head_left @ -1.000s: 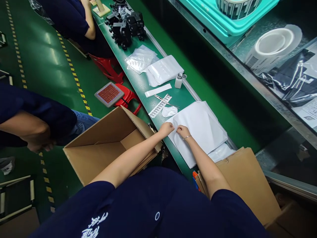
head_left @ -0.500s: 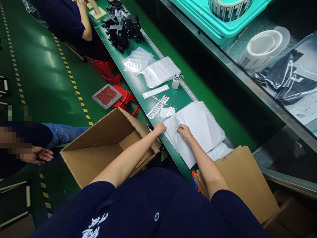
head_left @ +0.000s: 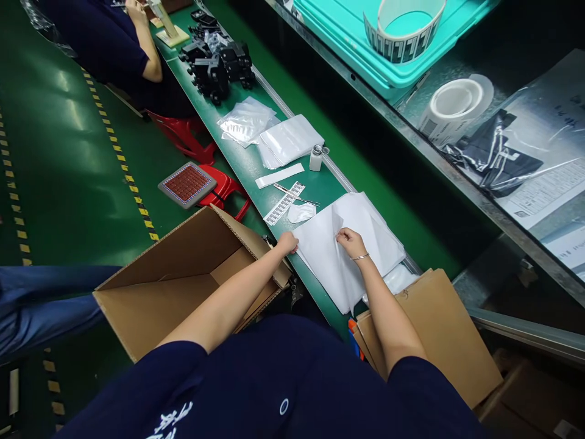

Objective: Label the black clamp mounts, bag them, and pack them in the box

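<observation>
- Two hands of mine are on the pile of white sheets [head_left: 379, 238], which lies on the green table [head_left: 256, 164] directly in front of me.
- My right hand [head_left: 350, 242] pinches the top sheet [head_left: 322, 250] tightly between thumb and fingers. The paper rises in a fold just beyond the pinch.
- My left hand [head_left: 287, 242] is at the corner of the pile, to the left of the pinch, with fingers curled. I cannot tell whether it grips the paper or only presses on it.
- Just below and left of my left hand there is an open cardboard box [head_left: 183, 274], and its flap reaches the table edge.
- Near and beyond my left hand lie a small white scrap [head_left: 300, 212], a strip of labels [head_left: 283, 204] and thin tweezers [head_left: 299, 196].
- Further beyond them are a small bottle [head_left: 315, 158] and a stack of plastic bags [head_left: 289, 139].
- Behind my right wrist lies a flat brown cardboard [head_left: 434, 329], at the near end of the pile.
</observation>
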`<state>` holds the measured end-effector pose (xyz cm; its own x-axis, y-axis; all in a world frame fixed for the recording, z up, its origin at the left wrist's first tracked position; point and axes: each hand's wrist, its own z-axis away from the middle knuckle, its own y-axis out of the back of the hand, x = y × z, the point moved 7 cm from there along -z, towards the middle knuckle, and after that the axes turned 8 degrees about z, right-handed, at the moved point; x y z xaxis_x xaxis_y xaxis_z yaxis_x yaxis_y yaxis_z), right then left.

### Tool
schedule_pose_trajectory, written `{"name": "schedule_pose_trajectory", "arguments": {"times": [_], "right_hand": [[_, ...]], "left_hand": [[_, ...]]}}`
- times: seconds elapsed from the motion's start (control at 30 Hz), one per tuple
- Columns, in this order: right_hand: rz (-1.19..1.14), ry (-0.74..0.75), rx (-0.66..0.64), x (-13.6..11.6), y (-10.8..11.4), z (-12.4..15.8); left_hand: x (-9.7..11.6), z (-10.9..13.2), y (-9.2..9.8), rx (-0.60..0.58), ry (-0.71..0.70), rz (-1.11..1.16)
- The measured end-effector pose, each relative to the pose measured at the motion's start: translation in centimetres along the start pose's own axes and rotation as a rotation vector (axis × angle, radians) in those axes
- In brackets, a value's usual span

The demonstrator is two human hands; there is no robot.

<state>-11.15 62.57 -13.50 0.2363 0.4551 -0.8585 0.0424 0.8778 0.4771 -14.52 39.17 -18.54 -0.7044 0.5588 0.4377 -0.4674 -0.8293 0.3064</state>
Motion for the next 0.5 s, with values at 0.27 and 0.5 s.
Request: {"name": "schedule_pose_trajectory", "arguments": {"times": [0.27,0.5], "right_hand": [[0.149,0.098,0.050,-3.5,2.5,1.5],[0.296,0.224,0.058,-8.8,1.0,3.2]], "left_hand": [[3.6,5.2,1.2,0.089,-0.312,0.041],[7.6,12.7,-2.4,-0.012,-0.645,0.172]]}}
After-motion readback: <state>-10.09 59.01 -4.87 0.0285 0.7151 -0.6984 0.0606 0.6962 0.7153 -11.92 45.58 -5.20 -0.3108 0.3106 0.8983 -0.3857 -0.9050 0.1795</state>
